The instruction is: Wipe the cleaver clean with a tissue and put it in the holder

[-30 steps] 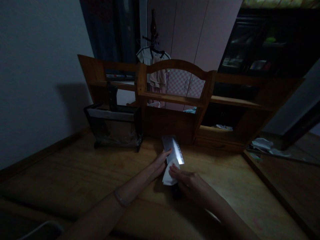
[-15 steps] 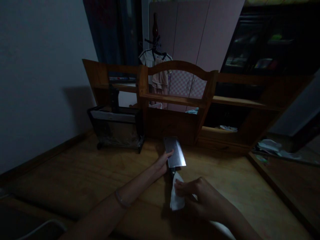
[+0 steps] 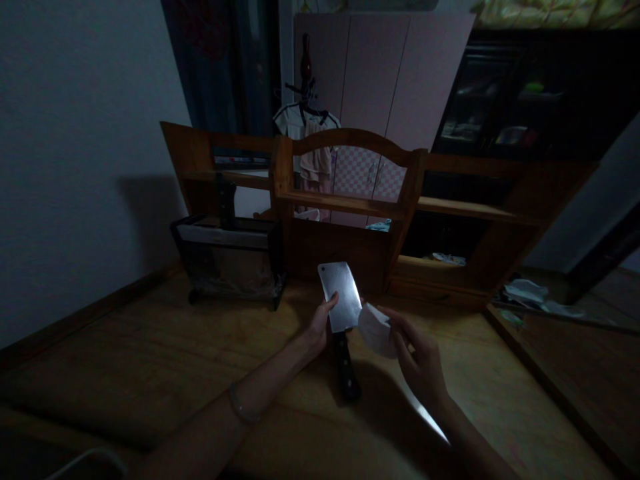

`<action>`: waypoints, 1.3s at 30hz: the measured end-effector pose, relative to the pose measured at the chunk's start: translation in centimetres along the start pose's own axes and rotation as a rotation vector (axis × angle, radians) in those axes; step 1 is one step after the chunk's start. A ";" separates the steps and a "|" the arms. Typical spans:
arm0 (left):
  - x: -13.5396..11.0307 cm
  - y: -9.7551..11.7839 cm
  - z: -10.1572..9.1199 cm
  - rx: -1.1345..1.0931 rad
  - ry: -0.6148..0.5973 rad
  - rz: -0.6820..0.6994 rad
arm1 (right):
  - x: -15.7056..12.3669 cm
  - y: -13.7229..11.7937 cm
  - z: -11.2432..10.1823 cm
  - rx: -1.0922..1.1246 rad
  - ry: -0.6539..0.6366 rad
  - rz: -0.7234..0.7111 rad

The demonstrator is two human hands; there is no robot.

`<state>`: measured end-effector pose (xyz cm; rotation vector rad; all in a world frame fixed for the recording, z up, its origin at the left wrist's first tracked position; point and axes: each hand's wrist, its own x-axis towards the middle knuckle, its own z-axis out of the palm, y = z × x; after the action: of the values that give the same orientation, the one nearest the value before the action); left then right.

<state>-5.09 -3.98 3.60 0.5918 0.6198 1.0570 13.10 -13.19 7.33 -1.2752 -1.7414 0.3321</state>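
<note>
A cleaver (image 3: 341, 301) with a broad shiny blade and a dark handle (image 3: 347, 369) is held over the wooden table (image 3: 165, 360). My left hand (image 3: 320, 324) grips the blade by its left edge near the heel, thumb on the flat. My right hand (image 3: 423, 360) is raised just right of the blade, its fingers pinched on a folded white tissue (image 3: 376, 329). The tissue is beside the blade's lower right corner; I cannot tell whether it touches.
A dark knife rack (image 3: 227, 250) stands at the back left against the wall. A wooden shelf unit (image 3: 360, 200) runs along the table's far edge. Crumpled papers (image 3: 525, 291) lie at the right. A pale rim (image 3: 85, 460) shows bottom left.
My right hand with the tissue went down to the handle, then rose to the blade's right side. The cleaver tilted slightly, its blade turned more toward me.
</note>
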 end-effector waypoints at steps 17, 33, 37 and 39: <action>0.7 0.7 0.2 0.057 -0.030 0.131 | -1.7 -1.2 4.4 -0.095 -0.318 -0.443; 0.1 0.5 -0.1 0.207 0.093 0.294 | -1.0 -2.5 1.9 0.205 -0.623 -0.186; 0.5 0.3 -0.5 0.218 0.097 0.299 | -1.2 -2.4 1.1 0.231 -0.705 -0.136; 0.6 0.4 -0.5 0.231 0.098 0.312 | -1.1 -2.1 0.5 0.229 -0.762 -0.103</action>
<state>-5.44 -3.22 3.40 0.8618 0.7578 1.3225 11.43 -14.90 7.90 -0.9378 -2.2968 1.0258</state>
